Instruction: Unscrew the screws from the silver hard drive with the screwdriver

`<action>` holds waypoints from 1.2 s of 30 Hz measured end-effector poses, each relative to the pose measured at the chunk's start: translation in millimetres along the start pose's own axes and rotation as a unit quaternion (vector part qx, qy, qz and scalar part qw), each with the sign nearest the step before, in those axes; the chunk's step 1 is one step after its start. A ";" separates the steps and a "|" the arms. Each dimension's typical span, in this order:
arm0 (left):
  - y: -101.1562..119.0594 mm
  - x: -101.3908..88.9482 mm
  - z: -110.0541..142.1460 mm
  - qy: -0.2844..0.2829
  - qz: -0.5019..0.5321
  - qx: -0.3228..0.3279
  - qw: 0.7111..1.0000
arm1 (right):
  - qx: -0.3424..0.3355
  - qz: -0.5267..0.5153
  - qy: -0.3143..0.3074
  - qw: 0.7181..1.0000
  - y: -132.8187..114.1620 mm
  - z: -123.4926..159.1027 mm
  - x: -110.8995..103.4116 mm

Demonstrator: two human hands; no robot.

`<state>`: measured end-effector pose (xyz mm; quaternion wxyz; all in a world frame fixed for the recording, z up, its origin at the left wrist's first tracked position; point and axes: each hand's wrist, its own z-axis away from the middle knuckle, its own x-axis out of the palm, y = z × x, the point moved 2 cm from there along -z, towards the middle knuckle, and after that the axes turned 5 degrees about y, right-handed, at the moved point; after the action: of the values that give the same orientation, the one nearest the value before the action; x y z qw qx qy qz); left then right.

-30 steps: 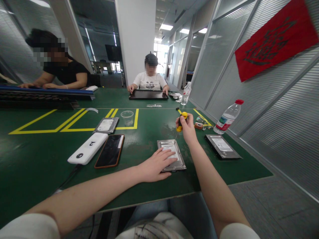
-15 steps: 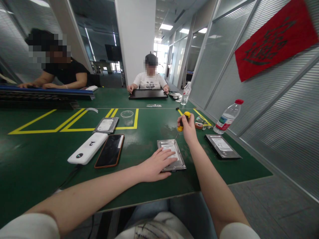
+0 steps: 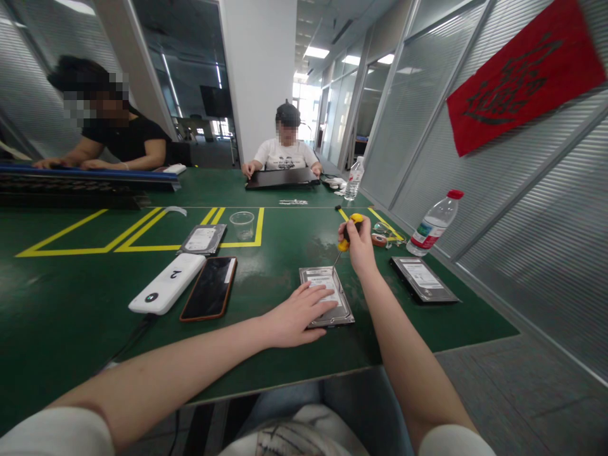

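A hard drive (image 3: 342,297) lies flat on the green table in front of me, its labelled side up. My left hand (image 3: 301,315) rests on it with the fingers stretched out over the label, hiding part of it. In my right hand (image 3: 360,244) is a screwdriver (image 3: 356,219) with a yellow and black handle, the fingers wrapped round it. The screwdriver is tilted, and its tip meets the drive near the upper right edge. Whether a screw sits under the tip is too small to tell.
Another hard drive (image 3: 425,280) lies right, near a red-capped bottle (image 3: 437,223). To the left are a phone (image 3: 209,288), a white power bank (image 3: 167,284), a third drive (image 3: 203,239) and a plastic cup (image 3: 242,225). Across the table a person handles a dark panel (image 3: 282,178); another sits left.
The person across the table has tilted the dark panel, raising its right side. My hands, the screwdriver and the hard drive show no visible shift.
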<state>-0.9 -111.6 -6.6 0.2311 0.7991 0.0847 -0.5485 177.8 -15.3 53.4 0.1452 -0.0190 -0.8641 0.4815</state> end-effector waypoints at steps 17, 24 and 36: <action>0.9 -1.1 0.3 -0.005 -0.001 0.000 1.000 | -0.024 0.024 0.000 0.999 -1.6 1.9 0.4; 0.4 -0.8 0.1 0.000 0.003 0.002 1.000 | 0.005 0.023 0.017 1.000 4.5 -2.2 -2.8; 0.1 0.4 0.1 0.017 -0.012 -0.008 1.000 | -0.031 -0.019 0.056 0.998 -12.8 6.1 2.1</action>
<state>-0.8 -111.7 -7.1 0.2291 0.8055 0.1025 -0.5368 175.5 -26.8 61.5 0.2016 -0.0342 -0.8695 0.4496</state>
